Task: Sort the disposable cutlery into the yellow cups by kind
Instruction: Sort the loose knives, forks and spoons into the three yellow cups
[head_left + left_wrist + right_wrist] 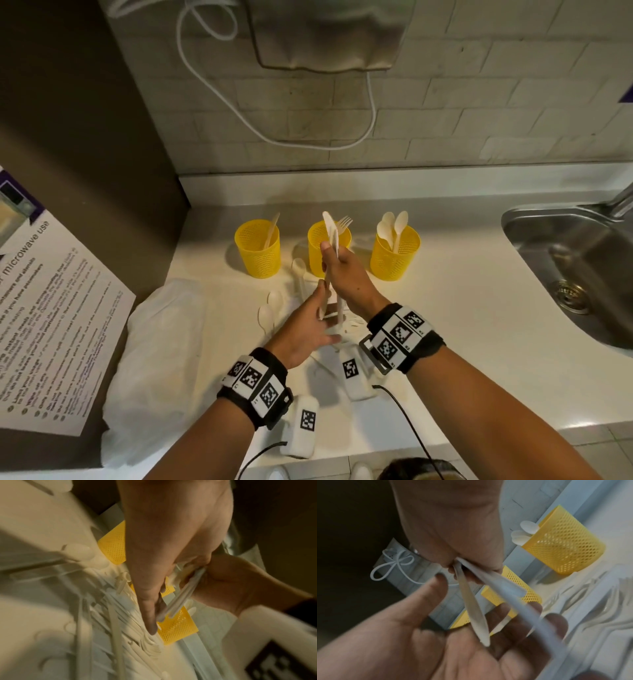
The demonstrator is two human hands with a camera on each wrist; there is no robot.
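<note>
Right hand (346, 274) holds a firm grip on knife (329, 226) and fork (343, 224) upright before the middle cup (317, 255), left hand (305, 329) loose-fingered beneath their handles.

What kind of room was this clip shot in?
Most likely a shared kitchenette, perhaps in an office. A steel sink is set into the white counter below a tiled wall, and a printed notice about microwave use lies at the left.

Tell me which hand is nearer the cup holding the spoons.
Right. The right hand, gripping cutlery, is just left of the spoon cup; the left hand is lower, over the loose pile.
</note>
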